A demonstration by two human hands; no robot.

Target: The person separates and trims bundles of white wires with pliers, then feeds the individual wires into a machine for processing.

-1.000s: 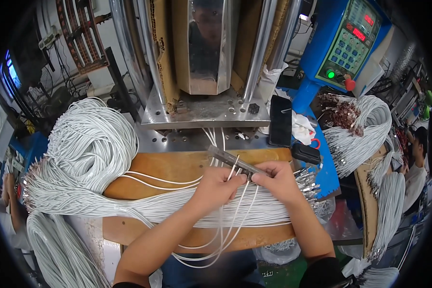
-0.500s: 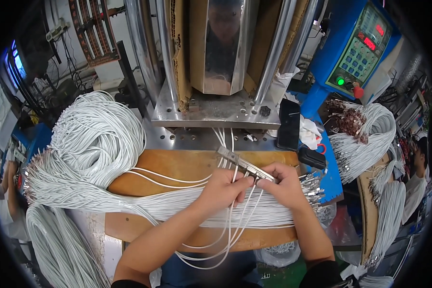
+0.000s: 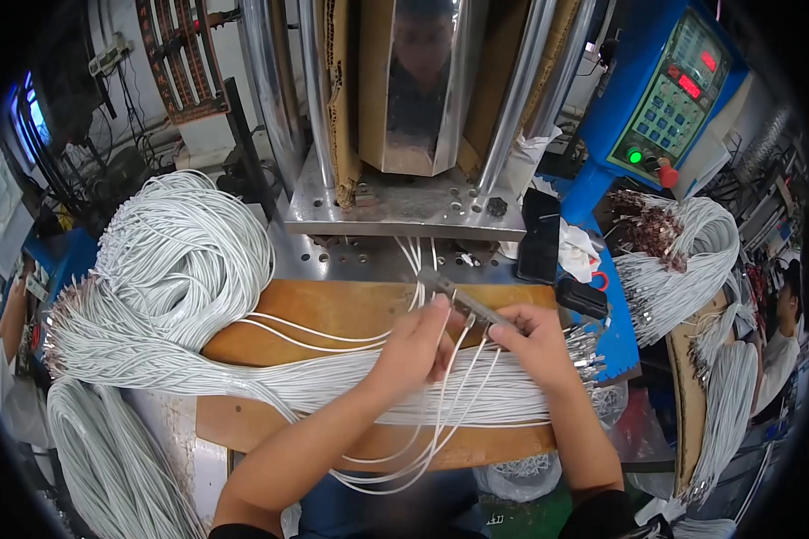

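A narrow grey metal bar fixture (image 3: 463,299) is tilted over the bench, its right end lower. My right hand (image 3: 537,346) grips that lower end between thumb and fingers. At the other end is my left hand (image 3: 409,349), its fingers closed around a white cable near the bar; the fingertips are partly hidden and slightly blurred. Several white cables (image 3: 463,359) run down from the bar and loop below my forearms. Under both hands lies a thick bundle of white cables (image 3: 333,379), with metal-tipped ends (image 3: 584,350) just right of my right hand.
A steel press (image 3: 404,211) stands behind the hands, with cables at its base. A coiled cable bundle (image 3: 184,260) lies left on the wooden board (image 3: 333,305). To the right are a black phone (image 3: 539,238), a black case (image 3: 582,296) and a blue control panel (image 3: 670,99).
My left hand has shifted up and left along the bar, away from the cable ends near its middle. The bar has moved slightly right; my right hand keeps its grip.
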